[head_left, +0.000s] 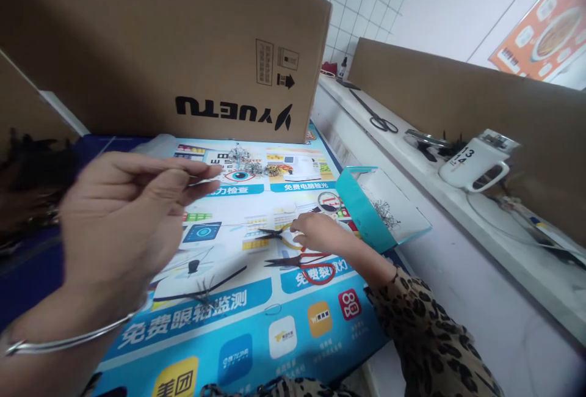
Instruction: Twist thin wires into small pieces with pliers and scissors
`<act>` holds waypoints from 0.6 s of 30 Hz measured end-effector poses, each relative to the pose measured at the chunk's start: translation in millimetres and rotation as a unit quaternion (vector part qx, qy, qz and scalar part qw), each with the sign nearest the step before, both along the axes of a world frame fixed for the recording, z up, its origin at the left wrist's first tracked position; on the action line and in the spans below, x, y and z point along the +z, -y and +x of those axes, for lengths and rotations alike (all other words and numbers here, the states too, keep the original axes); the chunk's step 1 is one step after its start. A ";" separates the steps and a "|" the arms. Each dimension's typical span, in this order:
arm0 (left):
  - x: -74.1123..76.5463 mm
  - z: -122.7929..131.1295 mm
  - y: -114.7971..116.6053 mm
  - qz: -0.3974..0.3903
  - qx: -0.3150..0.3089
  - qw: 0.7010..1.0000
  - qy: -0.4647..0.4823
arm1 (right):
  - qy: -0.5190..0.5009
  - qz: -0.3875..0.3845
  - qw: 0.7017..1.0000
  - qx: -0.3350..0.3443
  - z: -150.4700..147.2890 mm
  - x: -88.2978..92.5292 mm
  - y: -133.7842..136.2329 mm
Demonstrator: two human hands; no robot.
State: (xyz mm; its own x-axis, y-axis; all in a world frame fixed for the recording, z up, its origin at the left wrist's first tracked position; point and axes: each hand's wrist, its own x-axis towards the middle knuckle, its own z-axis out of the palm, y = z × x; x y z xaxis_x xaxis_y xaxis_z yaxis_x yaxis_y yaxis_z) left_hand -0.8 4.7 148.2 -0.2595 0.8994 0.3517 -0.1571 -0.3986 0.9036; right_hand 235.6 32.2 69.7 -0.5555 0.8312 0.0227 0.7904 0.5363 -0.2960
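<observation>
My left hand (132, 214) is raised over the table's left side, thumb and fingertips pinched together. A thin dark thing shows at the pinch, too small to name. My right hand (320, 232) is low over the printed mat (256, 330), fingers curled onto the handle of yellow-handled scissors (284, 235), whose dark blades point left, slightly apart. Just below them lie red-handled scissors (302, 262). Cut wire pieces (204, 293) rest near the front. Silvery wire clusters (240, 154) and a gold-toned cluster (273, 170) sit farther back.
A large cardboard box (206, 49) stands along the back. At right is an open teal box (366, 207) with wire clusters (385, 214) inside. The white ledge (412, 159) holds black scissors (382, 122) and a white mug (476, 162). Dark items sit at far left.
</observation>
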 end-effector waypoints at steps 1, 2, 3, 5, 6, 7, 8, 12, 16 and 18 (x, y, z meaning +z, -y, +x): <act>-1.9 7.3 -4.4 0.027 0.001 1.000 0.012 | -0.001 0.023 1.000 0.007 0.7 -7.8 1.4; -6.5 13.4 -10.1 0.037 -0.015 0.999 0.024 | 0.012 0.043 0.999 0.021 0.2 -15.2 2.0; -13.1 18.2 -16.7 0.036 -0.032 0.998 0.039 | 0.024 0.057 0.998 0.024 -1.3 -22.0 2.0; -29.2 23.9 -30.7 0.029 -0.058 0.996 0.059 | 0.048 0.054 0.997 0.028 -5.5 -32.7 0.6; -37.0 24.8 -37.2 0.018 -0.067 0.996 0.064 | 0.057 0.057 0.997 0.019 -7.6 -36.4 -0.7; -43.8 24.7 -42.9 0.004 -0.083 0.994 0.069 | 0.065 0.064 0.996 0.010 -9.3 -38.9 -2.1; -49.2 23.9 -47.7 -0.011 -0.098 0.993 0.069 | 0.075 0.067 0.995 0.014 -10.8 -40.5 -3.4; -58.1 19.3 -57.1 -0.023 -0.090 0.992 0.082 | 0.116 0.069 0.990 0.029 -15.6 -41.9 -5.2; -60.4 16.7 -61.9 -0.018 -0.079 0.994 0.072 | 0.113 0.086 0.990 0.024 -20.0 -46.6 -3.1; -61.7 14.3 -64.8 -0.023 -0.077 0.995 0.062 | 0.105 0.092 0.990 0.015 -21.7 -52.0 -3.8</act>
State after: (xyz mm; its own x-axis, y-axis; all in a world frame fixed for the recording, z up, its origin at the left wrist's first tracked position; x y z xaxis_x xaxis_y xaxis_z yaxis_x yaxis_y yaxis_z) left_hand 13.5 69.5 86.5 -0.1553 0.9463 0.2835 -0.3245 -0.3199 0.8902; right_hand 214.0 36.0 17.7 -0.5887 0.8065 0.0545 0.8068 0.5904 -0.0224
